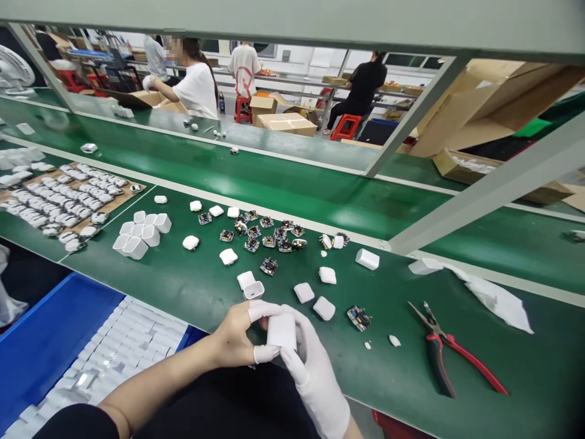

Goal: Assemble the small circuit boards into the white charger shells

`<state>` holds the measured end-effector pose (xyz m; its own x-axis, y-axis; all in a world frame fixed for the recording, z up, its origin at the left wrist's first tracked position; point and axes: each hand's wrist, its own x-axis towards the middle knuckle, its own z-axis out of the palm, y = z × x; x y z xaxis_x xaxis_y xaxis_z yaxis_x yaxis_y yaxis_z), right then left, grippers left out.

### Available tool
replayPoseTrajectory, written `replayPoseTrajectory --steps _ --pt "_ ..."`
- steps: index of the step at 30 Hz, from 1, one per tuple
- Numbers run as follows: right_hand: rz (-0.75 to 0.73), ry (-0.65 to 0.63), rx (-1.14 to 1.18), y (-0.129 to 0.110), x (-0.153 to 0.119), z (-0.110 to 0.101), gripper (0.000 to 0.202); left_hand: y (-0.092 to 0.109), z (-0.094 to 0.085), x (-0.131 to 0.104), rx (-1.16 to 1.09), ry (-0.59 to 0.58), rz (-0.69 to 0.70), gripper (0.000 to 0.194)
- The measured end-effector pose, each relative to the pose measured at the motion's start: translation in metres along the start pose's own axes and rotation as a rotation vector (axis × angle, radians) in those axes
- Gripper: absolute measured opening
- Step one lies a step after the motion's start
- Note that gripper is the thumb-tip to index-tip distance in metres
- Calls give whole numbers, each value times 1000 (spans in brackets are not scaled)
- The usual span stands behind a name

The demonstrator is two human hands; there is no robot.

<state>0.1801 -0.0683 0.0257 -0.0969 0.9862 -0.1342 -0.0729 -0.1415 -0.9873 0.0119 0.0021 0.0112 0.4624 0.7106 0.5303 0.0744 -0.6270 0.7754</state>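
Green-topped workbench (183, 277) recorded beneath a grey metal frame, with seated and standing people beyond it. A white, square-sided plastic housing (281, 331) is held above the near bench edge between both hands. By the left hand (240, 332), its fingertips covered in white, the housing is gripped at one side, thumb and fingers parted by its width. By the white-gloved right hand (315, 366), the other side is enclosed with curled fingers. Small populated circuit boards (269, 266) are scattered beyond the hands. Red-and-black-handled pliers (439, 335) are laid at the right, jaws slightly parted.
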Motion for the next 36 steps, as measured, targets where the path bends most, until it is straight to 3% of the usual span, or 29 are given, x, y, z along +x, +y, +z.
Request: replayPoseTrajectory --steps 5,7,9,11,15,18,21,24,27,30,33,36 --pt "-55 -10 -253 -17 24 -13 46 -1 -5 10 -101 -59 -100 47" --pt "-33 -50 -396 -39 49 -24 40 -5 -10 15 -101 -112 -202 56" --pt "-1 -125 -524 -66 86 -38 31 -11 -17 17 -48 -91 -275 67" --pt "-26 8 -915 -92 133 -55 25 -18 -26 17 105 -14 -285 67" --pt "-3 316 -1184 -123 231 -83 25 -35 -43 13 489 70 -286 42" --pt "-13 364 -1259 -126 277 -88 31 -43 -50 11 574 -50 -275 54" --pt "-36 342 -1276 -123 294 -83 36 -45 -53 13 547 -195 -249 64" --pt "-64 307 -1271 -118 290 -78 39 -49 -52 13 496 -268 -219 59" --pt "-99 258 -1248 -113 266 -75 41 -54 -50 11 488 -195 -248 48" --pt "-144 150 -1167 -105 213 -65 43 -50 -47 8 490 -36 -300 46" --pt "-192 -18 -1024 -90 144 -48 39 -33 -43 7 421 106 -263 45" --pt "-160 -162 -648 -67 86 -30 49 -9 -37 8 253 150 -143 43"
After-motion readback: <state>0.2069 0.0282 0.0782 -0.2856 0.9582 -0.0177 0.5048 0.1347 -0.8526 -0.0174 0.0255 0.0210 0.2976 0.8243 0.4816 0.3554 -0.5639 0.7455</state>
